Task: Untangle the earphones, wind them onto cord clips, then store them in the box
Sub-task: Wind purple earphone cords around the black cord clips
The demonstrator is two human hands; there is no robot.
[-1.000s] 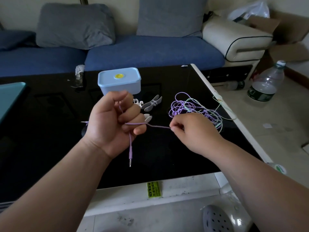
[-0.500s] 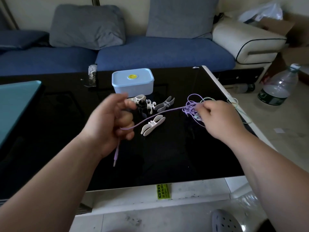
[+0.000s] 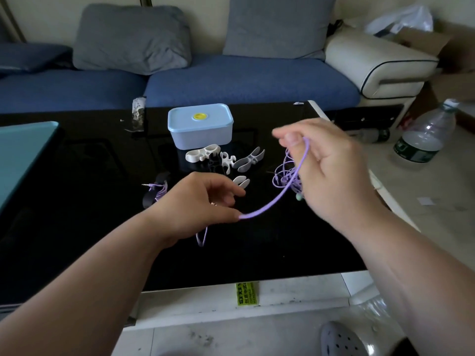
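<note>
Purple cord [image 3: 272,201] sags between the two hands I'm watching: the left hand [image 3: 198,201] pinches its lower end, a short loop dangling beneath; the raised right hand [image 3: 331,165] pinches it higher up. The tangle [image 3: 285,176] bunches below that hand, over the black table [image 3: 77,176], right of the white cord clips [image 3: 203,154] and lidded blue box [image 3: 200,132].

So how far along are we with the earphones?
Done: one purple set looks wound on a dark clip.
In hand: the left hand and right hand hold a purple cord stretched from the tangle.
Left: the rest of the tangle to separate and wind onto the empty white clips, then storing in the box, whose lid is on.
</note>
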